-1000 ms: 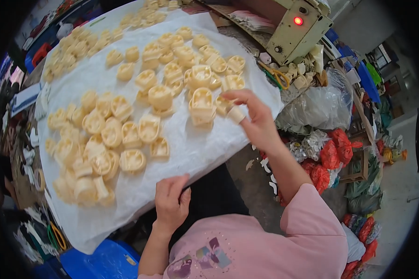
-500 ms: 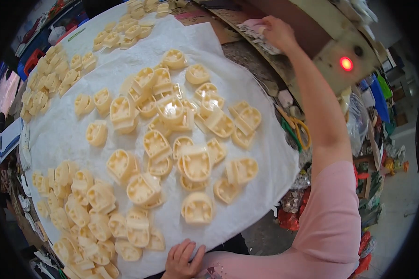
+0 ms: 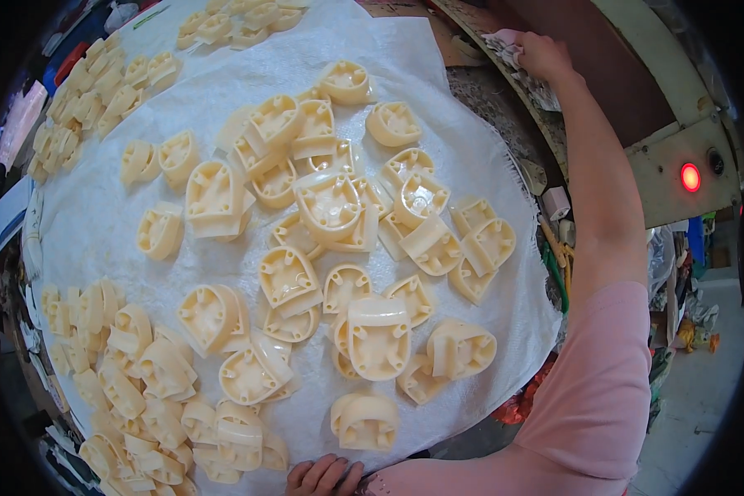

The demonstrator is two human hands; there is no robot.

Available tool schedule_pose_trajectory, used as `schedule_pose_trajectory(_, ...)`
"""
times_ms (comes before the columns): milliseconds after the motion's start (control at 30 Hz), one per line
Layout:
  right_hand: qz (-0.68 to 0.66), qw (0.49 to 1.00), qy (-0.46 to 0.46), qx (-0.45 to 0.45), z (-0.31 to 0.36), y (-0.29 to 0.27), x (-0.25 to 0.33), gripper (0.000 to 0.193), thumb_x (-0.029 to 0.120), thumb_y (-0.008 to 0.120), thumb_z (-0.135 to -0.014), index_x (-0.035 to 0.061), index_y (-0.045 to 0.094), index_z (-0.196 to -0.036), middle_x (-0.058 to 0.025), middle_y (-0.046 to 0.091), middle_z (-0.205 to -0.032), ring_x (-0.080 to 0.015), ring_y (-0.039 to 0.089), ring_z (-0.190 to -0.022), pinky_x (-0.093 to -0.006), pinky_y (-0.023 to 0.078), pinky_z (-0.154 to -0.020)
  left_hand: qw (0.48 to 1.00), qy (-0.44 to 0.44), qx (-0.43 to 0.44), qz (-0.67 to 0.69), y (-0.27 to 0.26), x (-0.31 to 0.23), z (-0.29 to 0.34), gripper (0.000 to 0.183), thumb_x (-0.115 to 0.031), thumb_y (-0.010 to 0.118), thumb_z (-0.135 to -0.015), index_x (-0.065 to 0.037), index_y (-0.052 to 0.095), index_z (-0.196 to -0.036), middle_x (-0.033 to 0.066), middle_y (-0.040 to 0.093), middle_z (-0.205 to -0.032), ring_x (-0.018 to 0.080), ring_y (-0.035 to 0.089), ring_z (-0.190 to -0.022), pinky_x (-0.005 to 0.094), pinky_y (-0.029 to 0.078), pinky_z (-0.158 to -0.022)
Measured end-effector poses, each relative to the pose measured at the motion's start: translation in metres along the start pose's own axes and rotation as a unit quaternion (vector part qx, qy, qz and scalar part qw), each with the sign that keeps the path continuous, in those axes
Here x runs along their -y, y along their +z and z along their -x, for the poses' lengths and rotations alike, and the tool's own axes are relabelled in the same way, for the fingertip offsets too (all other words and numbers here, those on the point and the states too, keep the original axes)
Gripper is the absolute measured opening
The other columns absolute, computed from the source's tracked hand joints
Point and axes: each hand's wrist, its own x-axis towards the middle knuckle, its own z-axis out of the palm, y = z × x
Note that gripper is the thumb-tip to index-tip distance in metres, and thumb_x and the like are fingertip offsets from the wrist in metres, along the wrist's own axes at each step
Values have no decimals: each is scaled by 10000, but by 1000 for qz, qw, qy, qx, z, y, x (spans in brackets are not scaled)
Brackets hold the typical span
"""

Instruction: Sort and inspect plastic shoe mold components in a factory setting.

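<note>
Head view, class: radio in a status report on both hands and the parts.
Right hand stretched to the machine ledge, on a pale wad. Left hand at cloth's near edge, empty. Cream plastic parts heaped on white cloth.

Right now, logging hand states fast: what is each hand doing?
Left hand: fingers curled at the cloth edge, holding nothing visible.
Right hand: closed on a white rag.

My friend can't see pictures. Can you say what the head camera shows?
The person's right hand reaches far up to a crumpled white rag at the edge of a machine with a red light. The left hand rests at the near edge of a white cloth covered with many cream plastic parts.
</note>
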Motion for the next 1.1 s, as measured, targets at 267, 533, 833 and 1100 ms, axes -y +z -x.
schedule_pose_trajectory(267,44,998,-51,12,2,-5,10,307,157,492,-866,154,573,-1162,-158,604,-1160,-369,547,-1106,-447,432,-936,996,35,-66,-45,1,3,-2,329,-419,399,-908,-208,635,-996,17,594,-1064,172,585,-1005,347,412,-861)
schedule_pose_trajectory(533,-208,916,186,-288,10,-11,-15,348,147,472,-878,179,539,-1218,-205,620,-1099,-386,594,-1027,-450,456,-913,995,42,-68,-58,6,2,6,375,-481,399,-925,-222,629,-1070,32,590,-1112,172,580,-1035,372,396,-921)
schedule_pose_trajectory(833,-537,766,-81,-344,160,-123,11,292,-49,442,-855,2,563,-1116,-119,613,-905,-147,541,-820,-241,429,-728,995,51,-74,-44,2,0,1,295,-211,616,-756,-171,653,-1046,53,578,-1075,220,550,-1044,383,384,-877)
schedule_pose_trajectory(1100,-817,486,-294,-101,398,-148,108,286,48,484,-896,-13,514,-1174,-128,640,-975,-270,627,-924,-422,467,-896,946,-50,-205,245,-8,-5,25,542,-232,683,-763,-85,511,-1256,166,515,-1182,318,534,-1056,425,412,-865)
